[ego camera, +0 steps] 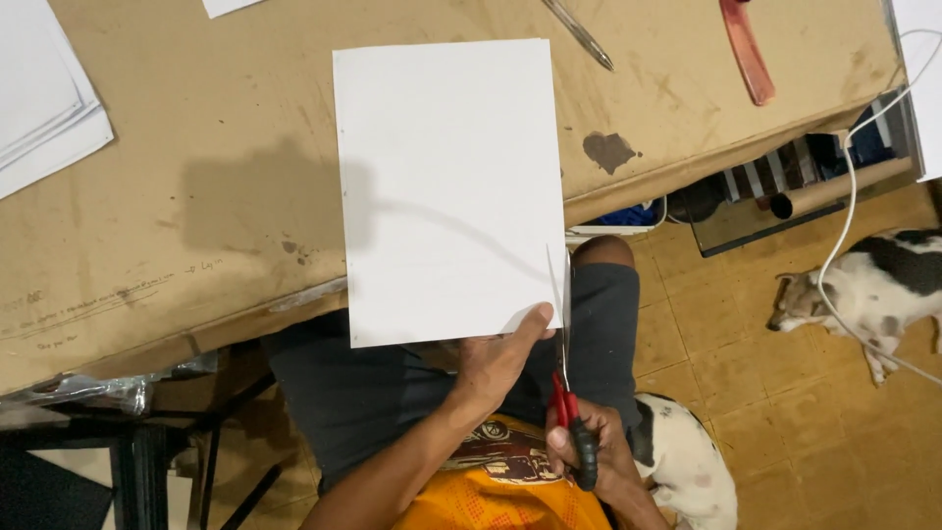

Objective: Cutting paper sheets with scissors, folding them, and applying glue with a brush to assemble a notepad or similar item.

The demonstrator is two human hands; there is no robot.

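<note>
Sheet (451, 191) runs lengthwise away from both hands; left hand (500, 358) pinches its near edge, right hand (589, 451) grips scissors (567, 393), blades apparently cutting up its right margin.

you have one view only, from the camera on your head, looking almost straight down over your lap. it sits close: your left hand (500, 358) and right hand (589, 456) fill the lower middle, with the white sheet (446, 186) just above them. the upper part takes in the brown table (196, 196), running slightly tilted across the frame. to the right the view drops past the table edge to the tiled floor (785, 412) well below.
</note>
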